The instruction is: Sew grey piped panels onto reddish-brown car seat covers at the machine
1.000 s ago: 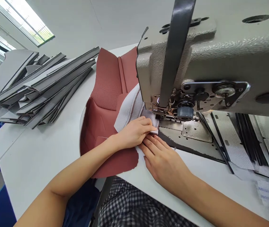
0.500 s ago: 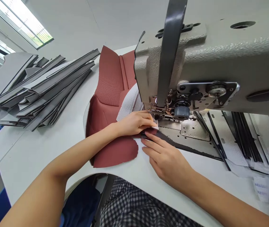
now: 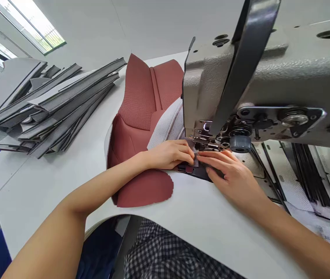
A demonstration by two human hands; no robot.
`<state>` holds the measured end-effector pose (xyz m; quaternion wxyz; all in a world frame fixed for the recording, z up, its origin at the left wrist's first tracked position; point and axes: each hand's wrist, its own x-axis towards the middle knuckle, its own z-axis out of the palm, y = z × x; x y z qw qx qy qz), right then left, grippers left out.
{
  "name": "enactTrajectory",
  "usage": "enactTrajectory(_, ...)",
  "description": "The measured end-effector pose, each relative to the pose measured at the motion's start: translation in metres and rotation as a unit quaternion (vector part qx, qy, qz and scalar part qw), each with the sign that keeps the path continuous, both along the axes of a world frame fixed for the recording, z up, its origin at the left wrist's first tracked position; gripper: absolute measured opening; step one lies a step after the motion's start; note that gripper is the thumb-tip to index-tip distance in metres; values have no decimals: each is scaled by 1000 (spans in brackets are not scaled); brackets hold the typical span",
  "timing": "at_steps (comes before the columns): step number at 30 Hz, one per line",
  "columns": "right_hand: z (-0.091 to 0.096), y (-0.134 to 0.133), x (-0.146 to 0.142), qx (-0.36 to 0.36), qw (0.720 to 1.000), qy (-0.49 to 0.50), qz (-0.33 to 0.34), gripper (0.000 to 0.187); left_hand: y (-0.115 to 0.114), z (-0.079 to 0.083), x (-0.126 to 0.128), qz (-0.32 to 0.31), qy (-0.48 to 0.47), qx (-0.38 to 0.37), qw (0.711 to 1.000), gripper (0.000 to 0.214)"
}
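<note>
A dark red seat cover (image 3: 137,112), partly perforated and with a light grey backing (image 3: 167,120), lies on the table and runs under the sewing machine (image 3: 208,85). Beside the presser foot (image 3: 201,145), my left hand (image 3: 172,154) is closed, fingers bent and pressed on the cover's grey edge. My right hand (image 3: 233,168) lies just right of it, fingers stretched out and fingertips touching that same edge. A rounded red flap (image 3: 146,188) spreads below my left wrist. The needle point is hidden by the machine parts and fingers.
A stack of grey trim pieces (image 3: 66,104) lies at the left of the white table (image 3: 74,170). Black strips (image 3: 308,174) and whitish mesh pieces (image 3: 293,170) lie at the right, beneath the machine arm. A dark band (image 3: 246,66) crosses the machine head.
My right hand has moved up and right, from below the cover's edge to beside the presser foot. My left hand stays on the edge. The view has shifted, with the machine further right.
</note>
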<state>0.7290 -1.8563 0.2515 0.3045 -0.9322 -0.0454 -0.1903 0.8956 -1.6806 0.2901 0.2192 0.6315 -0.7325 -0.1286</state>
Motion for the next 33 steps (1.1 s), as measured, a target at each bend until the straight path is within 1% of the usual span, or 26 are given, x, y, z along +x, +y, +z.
enactTrajectory(3,-1,1,5,-12,1000,3,9,27,0,-3,4,5,42,-15,999,27)
enactTrajectory(7,-1,-1,14,-35,997,-48,46,20,0,-5,6,20,78,-17,997,28)
enactTrajectory(11,-2,0,19,-96,987,-91,94,22,0,-5,6,10,49,-6,999,29)
enactTrajectory(14,-2,1,19,-111,984,-93,99,21,0,-5,6,-5,36,-7,999,31)
enactTrajectory(17,-1,0,16,-121,983,-92,99,22,0,-5,7,-11,33,11,999,32)
enactTrajectory(20,-2,-2,10,-136,980,-90,115,28,-1,-4,7,-20,29,10,999,32)
enactTrajectory(22,-4,-3,6,-149,979,-87,109,33,-1,-5,7,-23,21,-1,1000,32)
enactTrajectory(26,-7,-4,4,-168,981,-69,60,37,-4,-9,13,-22,-11,-10,1000,32)
enactTrajectory(29,-7,-4,7,-184,980,-57,55,38,-7,-13,21,-21,-41,-14,999,32)
enactTrajectory(33,-6,-3,10,-198,977,-74,38,37,-15,-19,33,-5,-60,-29,998,32)
